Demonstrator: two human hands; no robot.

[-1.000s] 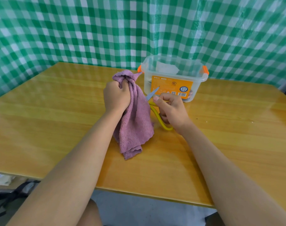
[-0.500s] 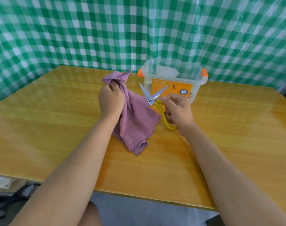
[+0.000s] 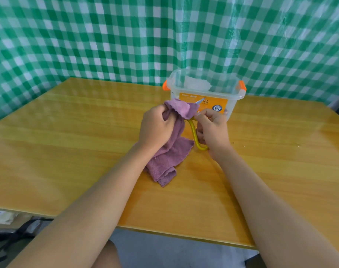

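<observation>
The left hand (image 3: 157, 128) kept its grip curled round the bunched top of the cloth (image 3: 170, 157), whose tail lay on the table (image 3: 68, 142); the right hand (image 3: 213, 130) gripped the scissors (image 3: 194, 136) by their yellow loop, blades tucked in the fold. Wiping pivot to tip with cloth over the edges looked safest, drawn toward the open near side, since the box (image 3: 232, 97) stood just behind
</observation>
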